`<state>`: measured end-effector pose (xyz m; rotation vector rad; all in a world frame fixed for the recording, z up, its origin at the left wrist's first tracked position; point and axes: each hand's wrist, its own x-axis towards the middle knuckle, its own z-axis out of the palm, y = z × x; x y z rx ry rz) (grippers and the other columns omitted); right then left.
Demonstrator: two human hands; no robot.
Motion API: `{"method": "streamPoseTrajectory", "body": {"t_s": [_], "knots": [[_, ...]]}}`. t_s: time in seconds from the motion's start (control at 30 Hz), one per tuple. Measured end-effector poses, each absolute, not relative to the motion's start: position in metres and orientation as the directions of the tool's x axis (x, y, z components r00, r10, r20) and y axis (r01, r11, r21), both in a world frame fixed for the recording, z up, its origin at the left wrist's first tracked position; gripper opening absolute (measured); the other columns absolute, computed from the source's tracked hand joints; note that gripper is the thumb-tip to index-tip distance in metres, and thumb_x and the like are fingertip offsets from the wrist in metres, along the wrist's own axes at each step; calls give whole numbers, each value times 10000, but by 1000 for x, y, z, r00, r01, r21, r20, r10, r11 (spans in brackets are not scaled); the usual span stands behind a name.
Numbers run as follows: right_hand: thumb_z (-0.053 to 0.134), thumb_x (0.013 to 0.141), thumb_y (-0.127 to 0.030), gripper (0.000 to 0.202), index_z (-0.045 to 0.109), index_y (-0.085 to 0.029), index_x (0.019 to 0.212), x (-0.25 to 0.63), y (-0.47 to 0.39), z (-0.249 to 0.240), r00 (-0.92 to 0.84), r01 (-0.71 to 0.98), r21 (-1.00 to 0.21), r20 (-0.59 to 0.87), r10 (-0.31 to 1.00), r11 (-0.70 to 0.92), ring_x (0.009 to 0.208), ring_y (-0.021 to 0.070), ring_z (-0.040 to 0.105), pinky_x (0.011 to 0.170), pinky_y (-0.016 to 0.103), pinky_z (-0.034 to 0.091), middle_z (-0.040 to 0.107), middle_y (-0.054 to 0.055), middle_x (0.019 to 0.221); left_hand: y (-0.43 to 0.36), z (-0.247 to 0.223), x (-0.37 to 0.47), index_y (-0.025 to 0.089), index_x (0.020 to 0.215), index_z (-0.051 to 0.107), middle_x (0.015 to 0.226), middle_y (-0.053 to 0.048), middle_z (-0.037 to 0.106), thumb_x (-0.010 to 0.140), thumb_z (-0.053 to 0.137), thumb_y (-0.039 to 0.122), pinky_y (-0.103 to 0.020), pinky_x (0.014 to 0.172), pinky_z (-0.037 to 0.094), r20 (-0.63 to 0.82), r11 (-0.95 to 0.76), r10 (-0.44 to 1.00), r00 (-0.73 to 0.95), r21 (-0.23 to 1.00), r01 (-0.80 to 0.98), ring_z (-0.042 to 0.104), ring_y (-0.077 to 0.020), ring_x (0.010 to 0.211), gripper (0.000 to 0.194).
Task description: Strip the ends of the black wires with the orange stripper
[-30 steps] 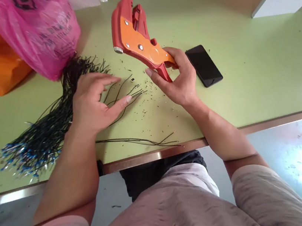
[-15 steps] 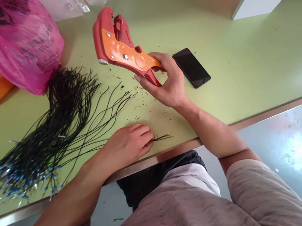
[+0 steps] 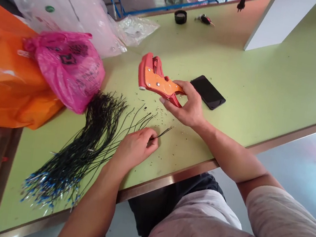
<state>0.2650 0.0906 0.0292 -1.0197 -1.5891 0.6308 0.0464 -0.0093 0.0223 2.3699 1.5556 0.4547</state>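
My left hand [image 3: 138,147] is closed in a pinch around a few thin black wires, whose tips [image 3: 165,132] stick out past the fingers. Wrapped round the handles of a red and orange wire stripper [image 3: 157,81], my right hand [image 3: 189,105] holds the tool above the table with its jaws pointing left. A large bundle of black wires [image 3: 84,139] lies left of my left hand, blue and silvery terminals [image 3: 48,187] at its near end. Small dark scraps lie scattered between the hands.
A black phone [image 3: 208,92] lies right of the tool. Pink [image 3: 71,67], orange [image 3: 2,73] and clear bags [image 3: 67,7] occupy the left. A white panel [image 3: 277,25], black ring [image 3: 180,17] and small tool [image 3: 205,19] are farther back. The metal table edge [image 3: 167,180] runs nearest my body.
The camera view has shifted, showing more of the far and left areas. My left hand has lifted the wire tips away from the near edge, closer to the tool. My right hand keeps its grip.
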Motion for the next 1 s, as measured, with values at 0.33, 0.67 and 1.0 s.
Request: {"method": "streamPoseTrajectory", "body": {"t_s": [0.33,0.67,1.0], "knots": [[949,692,-663,615,664,-213,1000,258,89,32,-157,-166,-982,121,980,95,667,115,508,599,290,443,572,-45,790,6,21,50,187,882,702,595,44,544,834,824,538,-220,467,336,-130,121,991,24,965,235,439,-96,500,375],[966,700,-541,486,710,-196,926,256,83,32,-373,-171,-976,-61,926,-134,761,143,613,706,301,523,701,14,866,10,27,52,222,934,596,574,91,540,760,910,583,-179,419,266,-201,192,979,-34,965,-176,360,-46,411,509],[918,774,-513,408,711,-197,924,257,75,38,-657,-260,-944,19,754,-203,880,174,703,784,321,574,775,69,1045,10,20,50,311,1387,616,707,48,628,856,854,592,-217,427,286,-63,55,994,-94,995,-84,416,-77,456,646]]}}
